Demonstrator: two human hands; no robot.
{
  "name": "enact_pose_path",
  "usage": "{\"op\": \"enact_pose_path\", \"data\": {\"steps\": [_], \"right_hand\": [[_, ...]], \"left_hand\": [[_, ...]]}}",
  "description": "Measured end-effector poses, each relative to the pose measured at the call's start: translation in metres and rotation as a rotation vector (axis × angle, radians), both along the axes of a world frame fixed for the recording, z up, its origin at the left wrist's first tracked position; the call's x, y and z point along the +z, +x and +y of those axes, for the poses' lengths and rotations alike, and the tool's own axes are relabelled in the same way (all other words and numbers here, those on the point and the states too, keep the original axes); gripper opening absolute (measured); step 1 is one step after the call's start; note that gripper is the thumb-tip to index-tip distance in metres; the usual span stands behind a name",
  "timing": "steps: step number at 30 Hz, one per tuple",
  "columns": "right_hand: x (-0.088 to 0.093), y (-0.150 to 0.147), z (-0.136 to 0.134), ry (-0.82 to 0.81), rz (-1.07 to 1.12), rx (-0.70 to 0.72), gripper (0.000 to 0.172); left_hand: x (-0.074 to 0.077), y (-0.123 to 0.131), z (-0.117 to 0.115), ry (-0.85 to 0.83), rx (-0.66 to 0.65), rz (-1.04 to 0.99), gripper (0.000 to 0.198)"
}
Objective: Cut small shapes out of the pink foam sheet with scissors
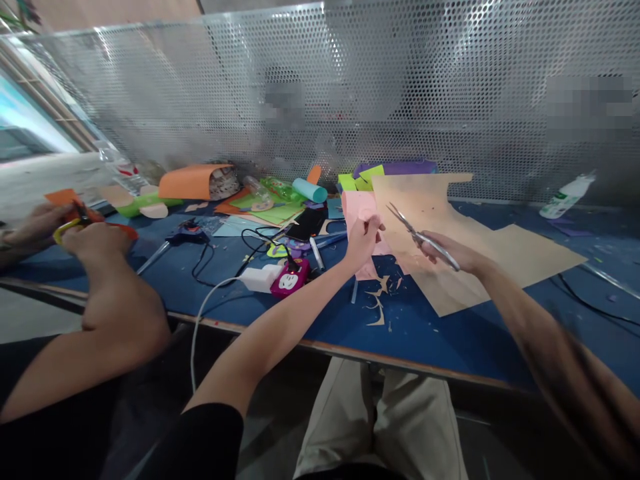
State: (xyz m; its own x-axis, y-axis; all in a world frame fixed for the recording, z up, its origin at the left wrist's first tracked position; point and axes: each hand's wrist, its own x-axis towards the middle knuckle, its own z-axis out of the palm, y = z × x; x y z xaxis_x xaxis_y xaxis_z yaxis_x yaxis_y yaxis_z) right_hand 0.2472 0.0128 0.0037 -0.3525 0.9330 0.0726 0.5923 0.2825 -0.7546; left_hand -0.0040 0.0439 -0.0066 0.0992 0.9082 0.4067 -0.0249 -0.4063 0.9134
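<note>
screen: perforated metal screen runs the full width behind the table; two patches on it are blurred out, and whatever is behind the holes is unreadable
table: blue table with a wood-coloured front edge; right end is cut off by the frame
room: bright opening at far left, washed out
tan sheet: tan paper sheet lies flat right of centre, with a notch cut from its top edge
co-worker: co-worker's hands at far left, together over orange paper; the yellow-handled tool in them is mostly covered
pink paper: pink paper is at table centre, held up off the surface just left of the tan sheet; its lower part is hidden behind the hand
left hand: left hand, fingers pinched on the pink paper's right edge
right hand: right hand, closed round the scissors' handles, which are hidden in the fist; forearm is motion-blurred
scissors: scissors, blades apart, tips aimed up-left, over the tan sheet, near the pink paper but not touching it
clutter: glue gun, white adapter, glue bottle lying at far right
scraps: paper scraps on the table below the left hand
</note>
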Motion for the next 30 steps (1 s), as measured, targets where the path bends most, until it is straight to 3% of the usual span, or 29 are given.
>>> {"op": "enact_pose_path", "data": {"steps": [4,9,16,30], "right_hand": [[0.002,-0.014,-0.005,0.096,-0.077,0.061,0.045],[-0.005,-0.026,-0.009,-0.033,0.115,0.095,0.047],[-0.007,-0.031,-0.013,0.034,0.145,0.128,0.050],[-0.008,-0.033,-0.012,-0.023,0.183,0.112,0.058]], "left_hand": [[0.003,0.002,-0.004,-0.007,-0.048,-0.030,0.042],[0.002,0.005,-0.010,-0.033,-0.132,-0.020,0.048],[0.008,0.002,-0.017,-0.024,-0.124,0.001,0.058],[-0.002,0.004,-0.007,-0.040,-0.180,-0.041,0.051]]}}
